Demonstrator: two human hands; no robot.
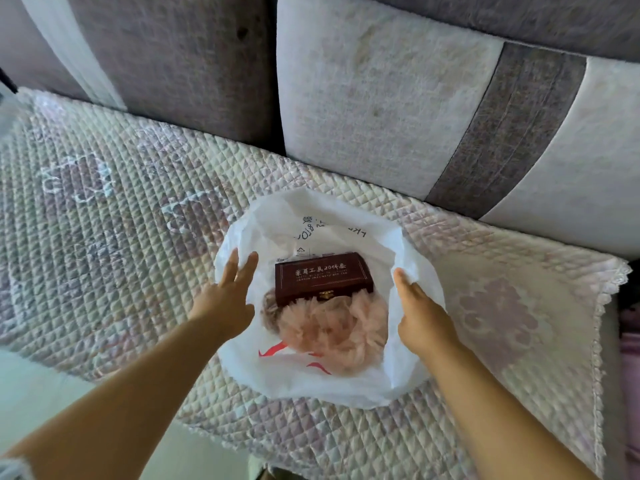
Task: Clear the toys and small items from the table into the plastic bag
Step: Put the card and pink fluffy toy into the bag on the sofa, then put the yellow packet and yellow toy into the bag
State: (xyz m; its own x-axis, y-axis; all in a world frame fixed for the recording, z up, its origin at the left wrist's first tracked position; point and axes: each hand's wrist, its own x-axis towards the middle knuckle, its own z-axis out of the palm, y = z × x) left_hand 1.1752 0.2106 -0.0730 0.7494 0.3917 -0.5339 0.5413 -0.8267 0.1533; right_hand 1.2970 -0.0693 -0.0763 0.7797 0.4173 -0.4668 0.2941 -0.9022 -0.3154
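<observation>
A white plastic bag lies open on the quilted sofa seat. Inside it sit a dark red wooden box with gold lettering and a brass clasp, and a fluffy pink item below the box. My left hand is at the bag's left rim with its fingers straight and spread, touching the plastic. At the bag's right rim is my right hand, fingers stretched forward along the plastic. Neither hand holds an item.
The quilted pink and grey cover spreads over the whole seat, with a lace edge at the right. Grey and white back cushions stand behind the bag. A pale floor strip shows at the lower left.
</observation>
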